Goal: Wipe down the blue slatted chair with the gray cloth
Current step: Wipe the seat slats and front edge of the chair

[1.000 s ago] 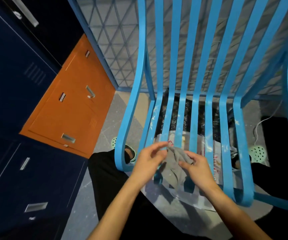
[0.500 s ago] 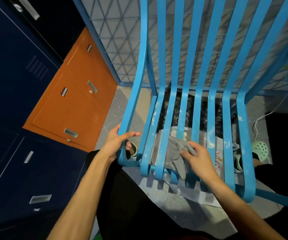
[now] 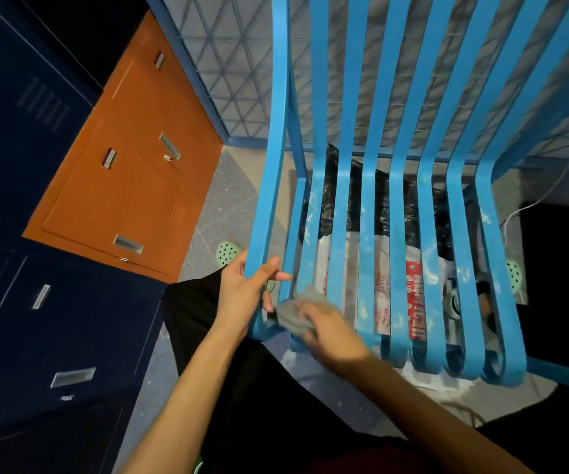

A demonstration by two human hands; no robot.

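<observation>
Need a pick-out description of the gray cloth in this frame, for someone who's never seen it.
Find the blue slatted chair filling the right of the view, then follow its seat slats to their front left corner. The gray cloth is bunched there under the right hand, beside the left hand gripping the outermost slat. It is the only soft gray wad among the hard blue slats.

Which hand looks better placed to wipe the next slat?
The right hand: it holds the gray cloth against the seat's front slats. The left hand grips the chair by its outer edge, steadying it.

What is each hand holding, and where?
Left hand grips the blue chair's outer left slat near the front edge; right hand presses the bunched gray cloth.
</observation>
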